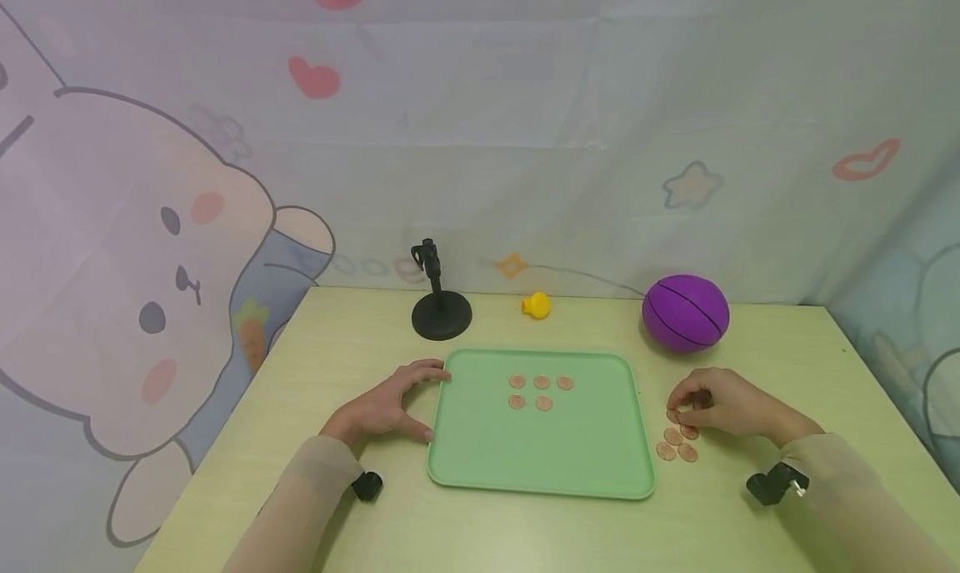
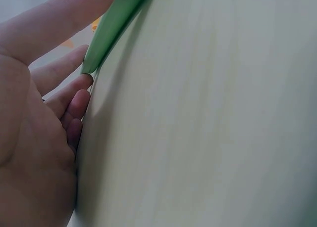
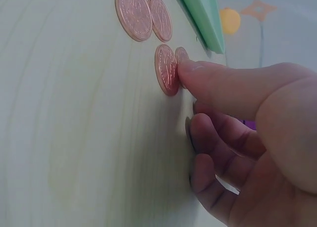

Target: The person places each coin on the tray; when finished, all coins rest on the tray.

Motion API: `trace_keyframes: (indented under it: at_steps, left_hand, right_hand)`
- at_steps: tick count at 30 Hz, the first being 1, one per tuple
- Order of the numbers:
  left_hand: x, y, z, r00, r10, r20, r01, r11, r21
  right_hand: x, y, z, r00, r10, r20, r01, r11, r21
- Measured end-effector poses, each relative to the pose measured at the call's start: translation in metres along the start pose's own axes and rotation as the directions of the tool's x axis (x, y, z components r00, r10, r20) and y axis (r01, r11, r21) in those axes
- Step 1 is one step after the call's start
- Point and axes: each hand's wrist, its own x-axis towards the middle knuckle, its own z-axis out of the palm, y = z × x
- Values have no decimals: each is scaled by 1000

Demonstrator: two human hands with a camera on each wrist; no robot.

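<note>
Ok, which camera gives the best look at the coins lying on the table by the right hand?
The right wrist view: the coins on the table fill the frame close up, with the right hand touching one by the green tray. The head view shows them small, partly under that hand. The left wrist view shows none.

**Both hands low on the pale wooden desk, either side of the middle**

The left hand [image 1: 390, 406] is laid towards the desk's left edge, palm turned inward, fingers [image 2: 74, 106] straight and relaxed, thumb spread apart from them. The right hand [image 1: 723, 406] is set towards the right edge, knuckles raised, fingers curled under, the thumb tip [image 3: 190, 71] pressed down at the desktop. Both forearms are covered by beige sleeves [image 1: 840, 490], and a small black device is worn at each wrist.
</note>
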Motion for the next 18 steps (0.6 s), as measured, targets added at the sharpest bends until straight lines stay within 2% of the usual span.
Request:
trace_keyframes:
  at_steps: [6,12,18]
  left_hand:
    - [0,-1,0,1000,3,3,-3,1000,3]
    - [0,0,0,1000,-4,1,4,1000,8]
    - [0,0,-1,1000,18,-2,-18,999,30]
  right_hand:
    - [1,-1,0,999,-5,-35,4,1000,-31]
    - [2,-2,-1,1000,17,-1,-17,1000,-3]
    - [6,-1,-3,999,28,19,-28,999,-22]
